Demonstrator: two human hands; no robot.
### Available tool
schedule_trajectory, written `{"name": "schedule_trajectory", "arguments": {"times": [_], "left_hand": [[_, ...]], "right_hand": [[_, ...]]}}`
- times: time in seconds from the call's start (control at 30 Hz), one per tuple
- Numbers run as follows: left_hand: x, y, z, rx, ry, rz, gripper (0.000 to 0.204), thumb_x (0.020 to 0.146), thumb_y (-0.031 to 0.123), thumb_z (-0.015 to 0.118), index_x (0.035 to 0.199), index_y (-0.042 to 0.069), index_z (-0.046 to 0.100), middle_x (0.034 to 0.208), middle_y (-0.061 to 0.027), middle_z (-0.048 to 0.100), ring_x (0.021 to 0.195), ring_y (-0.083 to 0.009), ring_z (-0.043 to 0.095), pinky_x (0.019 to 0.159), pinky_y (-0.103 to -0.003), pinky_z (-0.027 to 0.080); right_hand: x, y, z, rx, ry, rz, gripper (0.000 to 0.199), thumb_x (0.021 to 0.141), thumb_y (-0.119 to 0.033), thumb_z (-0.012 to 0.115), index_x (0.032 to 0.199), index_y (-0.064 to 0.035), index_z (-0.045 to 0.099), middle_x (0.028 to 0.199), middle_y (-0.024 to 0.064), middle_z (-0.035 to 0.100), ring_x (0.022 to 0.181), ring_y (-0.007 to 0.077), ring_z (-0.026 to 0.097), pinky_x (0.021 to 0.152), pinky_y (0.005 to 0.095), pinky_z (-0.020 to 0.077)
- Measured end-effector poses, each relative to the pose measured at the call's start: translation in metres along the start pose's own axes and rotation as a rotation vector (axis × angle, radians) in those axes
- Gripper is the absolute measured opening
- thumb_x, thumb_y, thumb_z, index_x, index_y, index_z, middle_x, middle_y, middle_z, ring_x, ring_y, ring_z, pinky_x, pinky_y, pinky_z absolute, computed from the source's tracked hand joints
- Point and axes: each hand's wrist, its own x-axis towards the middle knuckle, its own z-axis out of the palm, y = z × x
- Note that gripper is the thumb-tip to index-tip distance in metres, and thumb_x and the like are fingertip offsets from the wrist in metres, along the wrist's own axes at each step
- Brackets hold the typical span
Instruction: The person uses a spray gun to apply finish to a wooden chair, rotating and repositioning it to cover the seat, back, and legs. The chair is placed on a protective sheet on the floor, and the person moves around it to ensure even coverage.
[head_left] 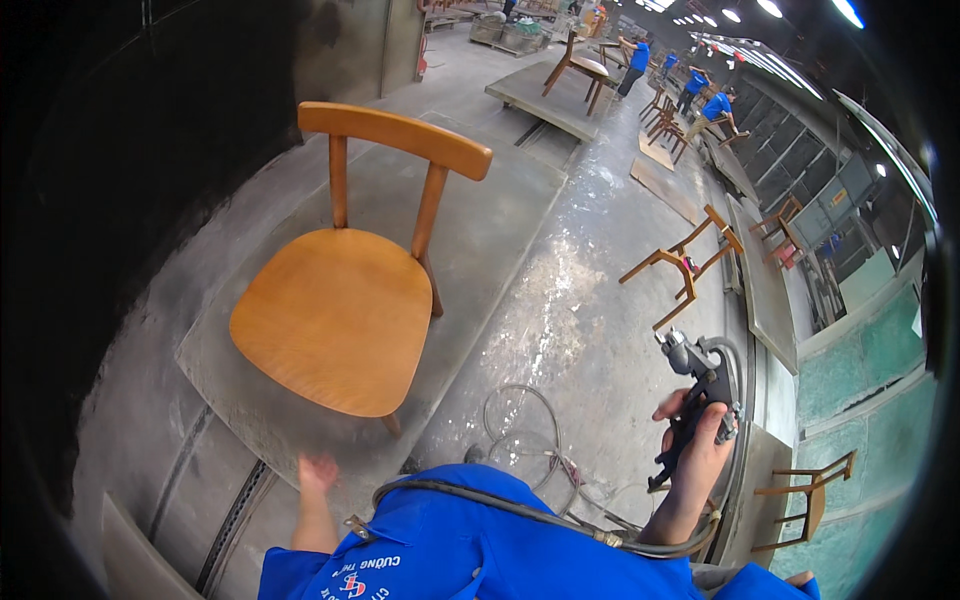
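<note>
A honey-brown wooden chair (pixel 335 315) with a curved backrest stands upright on a flat grey platform (pixel 500 220), to the left of centre. My left hand (pixel 318 470) is near the platform's front edge, below the chair seat and apart from it. Motion blurs its fingers, and I see nothing held in it. On the right, my right hand (pixel 692 435) is wrapped round the grip of a dark spray gun (pixel 710 375) with a metal nozzle. A hose curves down behind the gun, and a grey hose (pixel 500 497) runs across my blue shirt.
Hoses lie looped (pixel 555 425) on the stained floor before me. A wooden chair frame (pixel 690 260) stands on the right, another chair (pixel 815 495) below it. Rails (pixel 235 525) run under the platform. Several people in blue work among chairs farther off. A dark wall (pixel 160 150) bounds the left.
</note>
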Motion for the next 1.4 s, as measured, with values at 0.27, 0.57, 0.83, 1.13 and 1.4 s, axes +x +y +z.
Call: {"name": "schedule_trajectory", "arguments": {"times": [0.27, 0.57, 0.83, 1.13, 1.4], "left_hand": [[-0.079, 0.132, 0.203, -0.196, -0.568, 0.378, 0.087, 0.101, 0.068, 0.032, 0.156, 0.002, 0.023, 0.159, -0.0160, 0.034, 0.147, -0.0322, 0.031, 0.121, -0.045, 0.023], [-0.089, 0.098, 0.144, -0.625, -0.383, 0.198, 0.082, 0.100, 0.067, 0.032, 0.157, 0.008, 0.026, 0.158, -0.0124, 0.039, 0.144, -0.0285, 0.040, 0.115, -0.047, 0.036], [-0.070, 0.037, 0.021, -0.870, -0.052, 0.137, 0.076, 0.099, 0.067, 0.034, 0.154, 0.014, 0.033, 0.145, -0.0039, 0.057, 0.132, -0.0242, 0.054, 0.104, -0.045, 0.046], [-0.079, 0.038, 0.037, -0.929, -0.130, 0.130, 0.073, 0.101, 0.063, 0.036, 0.154, 0.013, 0.033, 0.147, -0.0061, 0.054, 0.135, -0.0260, 0.052, 0.106, -0.047, 0.045], [-0.085, 0.085, 0.134, -0.642, -0.445, 0.193, 0.078, 0.099, 0.061, 0.045, 0.155, 0.009, 0.029, 0.159, -0.0134, 0.036, 0.147, -0.0299, 0.032, 0.118, -0.047, 0.030]], "right_hand": [[0.011, -0.022, -0.010, 0.170, -0.115, -0.009, 0.069, 0.093, -0.070, 0.050, 0.104, -0.0022, 0.051, 0.080, 0.0135, 0.060, 0.070, 0.0231, 0.067, 0.039, 0.0209, 0.0390], [0.084, -0.074, 0.072, 0.064, -0.321, -0.169, 0.055, 0.103, -0.053, 0.049, 0.107, 0.0007, 0.060, 0.076, 0.0087, 0.066, 0.052, 0.0066, 0.056, 0.041, 0.0190, 0.0382], [0.144, -0.109, 0.190, 0.046, -0.492, -0.219, 0.049, 0.105, -0.049, 0.048, 0.097, -0.0027, 0.061, 0.075, 0.0050, 0.065, 0.065, 0.0093, 0.064, 0.043, 0.0211, 0.0405], [0.176, -0.146, 0.278, 0.036, -0.653, -0.320, 0.055, 0.101, -0.058, 0.051, 0.094, -0.0039, 0.061, 0.075, 0.0052, 0.066, 0.063, 0.0095, 0.065, 0.042, 0.0215, 0.0404], [0.184, -0.159, 0.240, -0.048, -0.599, -0.306, 0.054, 0.100, -0.058, 0.052, 0.092, -0.0057, 0.061, 0.075, 0.0039, 0.065, 0.066, 0.0101, 0.066, 0.040, 0.0199, 0.0395]]}}
